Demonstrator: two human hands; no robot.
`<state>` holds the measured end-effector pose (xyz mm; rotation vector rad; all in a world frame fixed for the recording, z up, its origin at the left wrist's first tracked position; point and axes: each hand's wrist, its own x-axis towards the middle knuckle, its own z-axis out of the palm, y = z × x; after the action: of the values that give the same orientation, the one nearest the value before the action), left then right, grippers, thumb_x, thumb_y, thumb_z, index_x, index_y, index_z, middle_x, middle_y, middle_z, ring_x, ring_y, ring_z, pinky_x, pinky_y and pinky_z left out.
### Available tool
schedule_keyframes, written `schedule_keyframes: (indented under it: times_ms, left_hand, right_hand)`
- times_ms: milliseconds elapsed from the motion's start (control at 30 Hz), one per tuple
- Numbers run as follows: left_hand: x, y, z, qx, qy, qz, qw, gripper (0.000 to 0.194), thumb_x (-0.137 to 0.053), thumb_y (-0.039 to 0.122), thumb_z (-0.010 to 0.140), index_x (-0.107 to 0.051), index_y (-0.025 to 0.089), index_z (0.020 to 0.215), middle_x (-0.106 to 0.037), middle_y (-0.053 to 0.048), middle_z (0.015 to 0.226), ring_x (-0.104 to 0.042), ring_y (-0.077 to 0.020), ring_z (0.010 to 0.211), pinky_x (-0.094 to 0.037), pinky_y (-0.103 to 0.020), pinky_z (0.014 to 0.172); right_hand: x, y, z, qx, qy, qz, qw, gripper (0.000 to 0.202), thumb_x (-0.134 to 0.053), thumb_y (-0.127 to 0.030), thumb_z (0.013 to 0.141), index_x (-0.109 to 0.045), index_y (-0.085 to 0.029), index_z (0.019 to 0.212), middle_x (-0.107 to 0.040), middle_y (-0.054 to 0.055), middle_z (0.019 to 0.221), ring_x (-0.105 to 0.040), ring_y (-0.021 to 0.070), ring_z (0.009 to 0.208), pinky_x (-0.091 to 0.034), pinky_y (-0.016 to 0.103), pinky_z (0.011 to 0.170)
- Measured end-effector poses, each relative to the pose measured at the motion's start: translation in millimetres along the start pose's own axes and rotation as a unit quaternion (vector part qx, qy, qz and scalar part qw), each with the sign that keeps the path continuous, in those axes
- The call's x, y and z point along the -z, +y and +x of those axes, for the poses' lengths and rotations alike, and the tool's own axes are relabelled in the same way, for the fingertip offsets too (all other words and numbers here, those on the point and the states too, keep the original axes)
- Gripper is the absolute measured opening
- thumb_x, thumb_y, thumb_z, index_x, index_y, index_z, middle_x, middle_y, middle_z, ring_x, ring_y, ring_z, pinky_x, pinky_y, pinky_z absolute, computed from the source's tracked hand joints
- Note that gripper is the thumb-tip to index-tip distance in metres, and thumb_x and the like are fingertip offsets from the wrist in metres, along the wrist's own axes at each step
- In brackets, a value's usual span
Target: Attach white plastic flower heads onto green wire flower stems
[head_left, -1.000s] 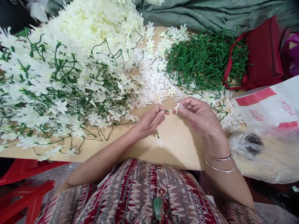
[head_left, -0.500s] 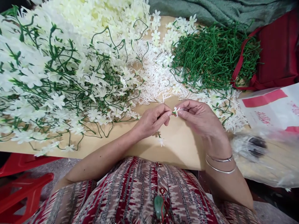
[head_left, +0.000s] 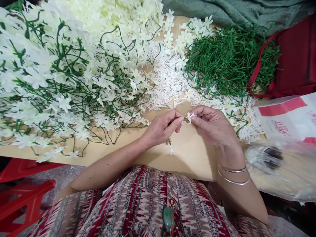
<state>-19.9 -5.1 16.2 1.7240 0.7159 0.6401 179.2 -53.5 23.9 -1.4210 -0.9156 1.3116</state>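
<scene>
Clothing: patterned shirt [head_left: 145, 204], green pendant [head_left: 169, 218] in front.
Floor: grey [head_left: 66, 177], red stools [head_left: 27, 200] at left.
Hands: left hand [head_left: 165, 127] pinches a green stem [head_left: 186, 118]; right hand [head_left: 214, 128] grips the small white flower [head_left: 189, 118] at its tip.
Tabletop: tan [head_left: 187, 151]; flowered stems [head_left: 74, 89] heaped left, white filaments [head_left: 170, 79] midway, loose green stems [head_left: 222, 62] right.
Far edge: green cloth [head_left: 222, 11], red bag [head_left: 296, 56] rightward.

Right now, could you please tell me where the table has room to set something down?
The widest bare patch of table lies between the left hand, right hand and patterned shirt; a small flower shows there. A narrow strip follows the near edge, left of the left forearm, below the flower heap. Beyond the hands, white slivers and green stems crowd it.
</scene>
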Motion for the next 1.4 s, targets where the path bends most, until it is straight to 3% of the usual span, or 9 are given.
schedule_keyframes:
  times_ms: [167, 400, 667, 867, 1067, 1300, 1400]
  left_hand:
    - [-0.7, -0.8, 0.4, 0.014, 0.001, -0.016, 1.000, 0.026, -0.048, 0.038, 0.109, -0.060, 0.019, 0.096, -0.066, 0.003, 0.071, -0.053, -0.0105, 0.062, -0.042, -0.025, 0.065]
    - [-1.7, 0.2, 0.0, 0.013, 0.006, -0.008, 1.000, 0.025, -0.048, 0.036, 0.109, -0.061, 0.019, 0.096, -0.066, 0.002, 0.071, -0.055, -0.0116, 0.062, -0.044, -0.026, 0.066]
    - [-5.5, -0.4, -2.7, 0.019, 0.050, 0.018, 0.998, 0.026, -0.049, 0.036, 0.110, -0.059, 0.020, 0.092, -0.069, 0.002, 0.075, -0.059, -0.0117, 0.065, -0.048, -0.026, 0.073]
    - [-6.9, -4.5, -3.3, 0.029, 0.067, -0.019, 0.997, 0.027, -0.049, 0.039, 0.109, -0.058, 0.021, 0.091, -0.068, 0.001, 0.076, -0.060, -0.0112, 0.066, -0.051, -0.027, 0.071]
    - [-7.6, -2.2, -3.6, 0.037, 0.071, -0.075, 0.994, 0.027, -0.049, 0.041, 0.109, -0.056, 0.022, 0.092, -0.067, 0.000, 0.079, -0.062, -0.0123, 0.069, -0.054, -0.027, 0.071]
    - [-6.9, -1.6, -3.5, 0.043, 0.069, -0.074, 0.994, 0.026, -0.048, 0.040, 0.110, -0.056, 0.022, 0.092, -0.067, 0.001, 0.077, -0.058, -0.0114, 0.064, -0.051, -0.027, 0.068]
    - [-7.2, -2.2, -3.4, 0.042, 0.070, -0.090, 0.993, 0.027, -0.048, 0.041, 0.110, -0.056, 0.022, 0.092, -0.067, 0.001, 0.077, -0.057, -0.0113, 0.063, -0.051, -0.027, 0.065]
  right_hand:
    - [1.4, -0.5, 0.6, -0.002, -0.006, 0.030, 1.000, 0.033, -0.097, -0.050, 0.064, -0.076, -0.027, 0.077, -0.070, -0.002, 0.076, -0.058, 0.0137, 0.069, -0.048, 0.029, 0.067]
    - [-3.1, 3.3, 0.1, 0.023, 0.005, -0.017, 1.000, 0.021, -0.091, -0.040, 0.072, -0.076, -0.027, 0.077, -0.070, -0.001, 0.076, -0.059, 0.0157, 0.073, -0.049, 0.030, 0.067]
    - [-10.7, 7.1, -1.6, 0.070, 0.023, -0.068, 0.995, 0.022, -0.087, -0.045, 0.078, -0.073, -0.028, 0.079, -0.071, 0.001, 0.083, -0.060, 0.0181, 0.075, -0.049, 0.033, 0.069]
    - [-21.0, 14.8, 1.1, 0.096, 0.041, -0.066, 0.992, 0.026, -0.085, -0.050, 0.080, -0.070, -0.029, 0.080, -0.073, 0.003, 0.089, -0.064, 0.0193, 0.079, -0.053, 0.035, 0.073]
    - [-25.4, 28.9, 3.2, 0.141, 0.043, -0.033, 0.989, 0.016, -0.080, -0.044, 0.087, -0.070, -0.031, 0.086, -0.072, 0.001, 0.096, -0.066, 0.0185, 0.085, -0.054, 0.035, 0.080]
    - [-26.7, 32.0, 4.6, 0.124, 0.046, -0.046, 0.990, 0.024, -0.079, -0.052, 0.086, -0.067, -0.031, 0.087, -0.070, 0.002, 0.098, -0.065, 0.0192, 0.085, -0.056, 0.037, 0.082]
    - [-31.2, 29.1, 4.2, 0.108, 0.062, -0.003, 0.992, 0.031, -0.084, -0.054, 0.081, -0.066, -0.030, 0.084, -0.068, 0.001, 0.098, -0.063, 0.0174, 0.081, -0.056, 0.036, 0.080]
